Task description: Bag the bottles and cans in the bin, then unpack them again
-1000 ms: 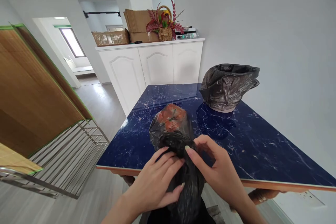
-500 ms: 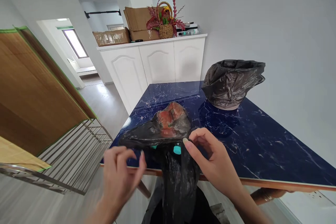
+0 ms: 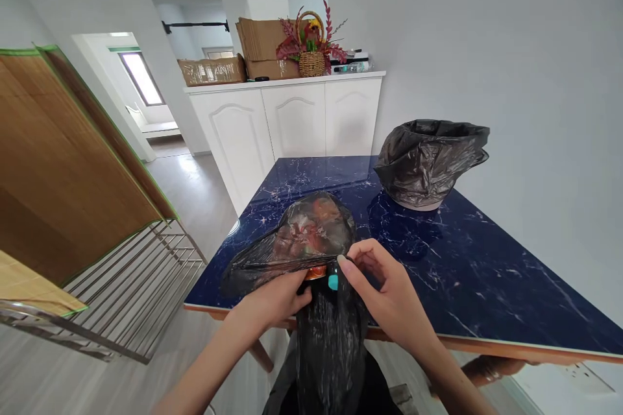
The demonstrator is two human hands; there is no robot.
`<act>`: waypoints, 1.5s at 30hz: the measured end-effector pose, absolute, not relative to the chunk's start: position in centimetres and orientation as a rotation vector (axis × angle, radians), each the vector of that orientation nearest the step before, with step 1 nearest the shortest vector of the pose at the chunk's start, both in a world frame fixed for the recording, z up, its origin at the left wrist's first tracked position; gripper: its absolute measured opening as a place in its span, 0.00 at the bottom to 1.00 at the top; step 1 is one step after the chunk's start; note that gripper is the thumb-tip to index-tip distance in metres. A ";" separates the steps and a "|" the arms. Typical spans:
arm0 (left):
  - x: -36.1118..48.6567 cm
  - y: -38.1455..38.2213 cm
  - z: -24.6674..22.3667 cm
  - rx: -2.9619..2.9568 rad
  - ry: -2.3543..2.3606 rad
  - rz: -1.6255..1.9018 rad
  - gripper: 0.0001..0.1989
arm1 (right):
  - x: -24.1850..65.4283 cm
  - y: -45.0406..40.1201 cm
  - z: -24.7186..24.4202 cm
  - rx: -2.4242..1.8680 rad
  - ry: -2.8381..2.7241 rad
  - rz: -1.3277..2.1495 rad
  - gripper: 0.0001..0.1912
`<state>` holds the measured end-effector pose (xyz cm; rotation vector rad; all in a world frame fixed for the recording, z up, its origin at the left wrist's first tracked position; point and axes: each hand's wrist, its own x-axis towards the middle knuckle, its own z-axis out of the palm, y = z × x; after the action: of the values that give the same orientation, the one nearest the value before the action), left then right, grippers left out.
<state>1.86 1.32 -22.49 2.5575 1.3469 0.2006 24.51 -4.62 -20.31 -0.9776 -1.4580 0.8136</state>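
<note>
A thin black plastic bag (image 3: 311, 227) lies at the table's front edge, with reddish items showing through it and its open end hanging down over the edge. My right hand (image 3: 379, 279) pinches the bag's rim between thumb and fingers. My left hand (image 3: 277, 298) reaches into the bag's mouth; its fingers are mostly hidden under the plastic, beside a red-orange item (image 3: 315, 272). Between the hands, a turquoise cap (image 3: 333, 282) shows in the opening.
On the dark blue marbled table (image 3: 487, 272), a bin lined with a black bag (image 3: 426, 165) stands at the back right. A metal rack (image 3: 141, 285) is at the left. Behind is a white cabinet (image 3: 292, 123) with boxes and a flower basket (image 3: 311, 63).
My left hand has moved right and into the bag's mouth from open space at the left. The bag has puffed up over its contents. My right hand keeps its hold.
</note>
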 end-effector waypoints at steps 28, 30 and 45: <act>1.6 1.5 -24.4 2.472 1.377 0.303 0.20 | 25.9 -2.5 -29.7 -1.125 -1.323 0.916 0.19; 1.5 1.0 -24.9 2.443 1.457 0.332 0.21 | 26.0 -2.6 -29.9 -1.135 -1.322 0.910 0.19; -1.6 -7.7 -22.4 2.505 1.460 0.777 0.22 | 25.9 -3.3 -29.8 -1.198 -1.398 0.863 0.20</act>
<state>-1.56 -7.75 -22.39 2.5055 1.4601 0.7771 25.85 -3.26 -29.78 -1.1981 -1.3981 0.8625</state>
